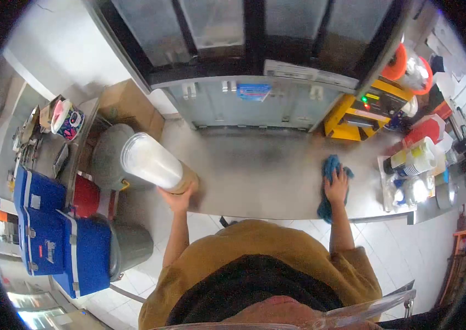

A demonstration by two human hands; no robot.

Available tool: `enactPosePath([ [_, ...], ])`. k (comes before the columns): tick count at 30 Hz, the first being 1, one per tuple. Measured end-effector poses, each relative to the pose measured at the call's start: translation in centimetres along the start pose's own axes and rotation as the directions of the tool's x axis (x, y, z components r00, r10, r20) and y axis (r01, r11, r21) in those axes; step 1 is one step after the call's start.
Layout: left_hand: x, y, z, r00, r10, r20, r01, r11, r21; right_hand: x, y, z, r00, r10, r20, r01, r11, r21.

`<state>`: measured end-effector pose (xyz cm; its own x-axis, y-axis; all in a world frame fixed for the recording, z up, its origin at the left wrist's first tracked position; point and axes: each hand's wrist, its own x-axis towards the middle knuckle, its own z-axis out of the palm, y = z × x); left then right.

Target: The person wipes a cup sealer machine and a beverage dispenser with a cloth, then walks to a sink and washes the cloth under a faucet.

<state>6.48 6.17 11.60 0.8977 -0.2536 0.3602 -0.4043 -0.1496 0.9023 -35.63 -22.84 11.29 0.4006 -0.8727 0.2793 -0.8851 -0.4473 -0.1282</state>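
Meanwhile, at a metal counter [244,187], a person in a mustard-colored top closes the left hand [178,199] around the lower end of a tall stack of cups [151,160], pale and clear-rimmed, tilted at the counter's left side. Whether its base touches the surface cannot be told. The right hand [337,187] lies palm down, fingers spread, on a crumpled blue-green cloth [327,208] near the counter's front edge. A yellow machine [366,111] with green and red lights stands beyond the cloth, and white cups [421,158] lean among supplies at far right. Glass-fronted doors [211,25] rise beyond the counter. To the left are a cardboard box [128,107], a gray bin [113,151] and two blue coolers [87,250] with white latches.
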Motion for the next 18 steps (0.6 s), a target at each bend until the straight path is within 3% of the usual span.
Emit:
enactPosePath([
  [3, 0.4, -1.1, -2.5, 1.000, -0.012, 0.004, 0.012, 1.000, -0.011, 3.5, -5.8, 3.9, 0.997, -0.077, 0.006, 0.076, 0.991, 0.113],
  [4, 0.7, 0.8, -3.7, 0.998, -0.049, 0.030, 0.051, 0.997, -0.054, 4.7, -9.6, 5.0, 0.997, -0.068, 0.024, 0.060, 0.970, 0.235],
  [8, 2.6, 2.2, -9.7, 0.982, -0.157, 0.103, 0.158, 0.987, -0.008, 7.7, -28.0, 7.1, 0.969, -0.213, 0.123, 0.189, 0.965, 0.183],
  [11, 2.6, -1.6, -14.7, 0.997, -0.070, 0.013, 0.070, 0.997, 0.023, 8.9, -39.0, 10.4, 0.950, -0.273, 0.148, 0.249, 0.954, 0.166],
  [14, 3.2, 0.8, -17.2, 0.972, -0.236, -0.002, 0.236, 0.971, -0.040, 7.8, -46.1, 9.7, 0.948, -0.294, 0.120, 0.259, 0.935, 0.243],
  [16, 3.7, 0.3, -18.3, 0.988, -0.153, -0.002, 0.152, 0.983, 0.101, 6.2, -48.6, 7.7, 0.823, -0.465, 0.327, 0.347, 0.867, 0.358],
  [18, 4.2, 0.2, -18.5, 0.993, -0.115, 0.012, 0.112, 0.982, 0.150, 1.8, -51.1, 8.8, 0.762, -0.607, 0.226, 0.450, 0.747, 0.489],
])
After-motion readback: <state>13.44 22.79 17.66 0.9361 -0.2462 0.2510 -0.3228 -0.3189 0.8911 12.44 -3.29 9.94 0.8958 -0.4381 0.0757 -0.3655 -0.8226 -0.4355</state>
